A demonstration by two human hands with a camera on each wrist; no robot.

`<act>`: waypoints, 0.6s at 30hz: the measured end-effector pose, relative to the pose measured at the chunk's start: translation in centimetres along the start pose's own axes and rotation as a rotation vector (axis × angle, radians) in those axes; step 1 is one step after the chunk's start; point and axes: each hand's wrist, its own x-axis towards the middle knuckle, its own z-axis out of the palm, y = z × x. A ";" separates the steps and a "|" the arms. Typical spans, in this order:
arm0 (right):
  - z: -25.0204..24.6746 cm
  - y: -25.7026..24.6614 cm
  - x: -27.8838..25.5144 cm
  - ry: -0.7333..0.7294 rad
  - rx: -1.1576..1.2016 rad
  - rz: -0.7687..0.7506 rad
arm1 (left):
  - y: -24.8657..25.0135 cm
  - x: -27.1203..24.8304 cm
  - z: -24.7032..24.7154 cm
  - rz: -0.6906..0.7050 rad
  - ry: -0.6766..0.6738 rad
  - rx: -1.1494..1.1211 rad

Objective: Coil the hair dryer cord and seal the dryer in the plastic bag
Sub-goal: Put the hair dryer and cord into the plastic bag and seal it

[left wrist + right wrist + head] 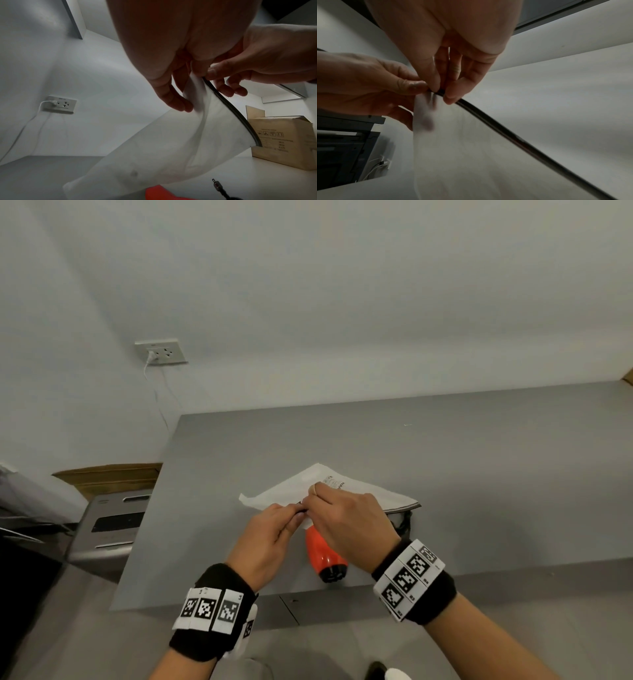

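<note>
Both hands meet over the grey table (pixel 479 460), pinching the same corner of a frosted white plastic bag (pixel 301 491) that is lifted off the surface at that end. The left hand (pixel 270 539) has its thumb and fingers closed on the bag's edge, the fingertips (pixel 180 104) pressed against the milky film. The right hand (pixel 346 522) pinches right beside it, thumb and forefinger closed on the end of the black zip strip (pixel 505 129) that runs along the bag's mouth; its other fingers are loosely bent. From the right wrist view that strip curves away from the pinch and down along the bag's edge. An orange hair dryer (pixel 323 556) with a black nozzle end lies on the table just below the hands, near the front edge, and its upper part is hidden under the hands and bag, so I cannot tell whether it is inside yet. A black plug (pixel 217 185) and a bit of cord lie on the table close to the dryer. Farther back a cardboard box (pixel 283 142) sits on the table, and a wall socket (pixel 161 351) with a white cable plugged in is off to the left.
</note>
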 end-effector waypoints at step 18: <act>0.7 11.5 -4.3 -0.022 0.031 0.418 | -0.7 -1.7 0.6 -0.091 0.005 -0.075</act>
